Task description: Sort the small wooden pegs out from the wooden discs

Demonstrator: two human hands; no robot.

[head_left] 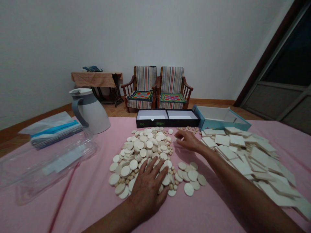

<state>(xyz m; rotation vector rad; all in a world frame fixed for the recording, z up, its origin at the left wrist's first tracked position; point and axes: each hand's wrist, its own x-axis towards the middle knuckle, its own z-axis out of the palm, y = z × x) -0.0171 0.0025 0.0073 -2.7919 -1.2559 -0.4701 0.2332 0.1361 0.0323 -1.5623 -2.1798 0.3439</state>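
Note:
A broad heap of pale round wooden discs (139,144) lies in the middle of the pink cloth, with small wooden beads (131,176) among them. My left hand (152,184) rests on the heap's near side, fingers stretched out and spread over the discs. To the right of the heap, my right hand (187,140) is low over the cloth with thumb and fingers drawn together. Something small and pale shows at its fingertips, too little to name. Beyond that hand are several more small beads (194,130). A smaller group of discs (192,175) lies apart, below my right hand.
Square wooden tiles (262,158) are piled at the right. A black two-part box (175,123) and a light blue box (218,124) stand at the back. On the left are a grey-white jug (93,111), a tissue pack (55,131) and clear plastic packaging (65,160).

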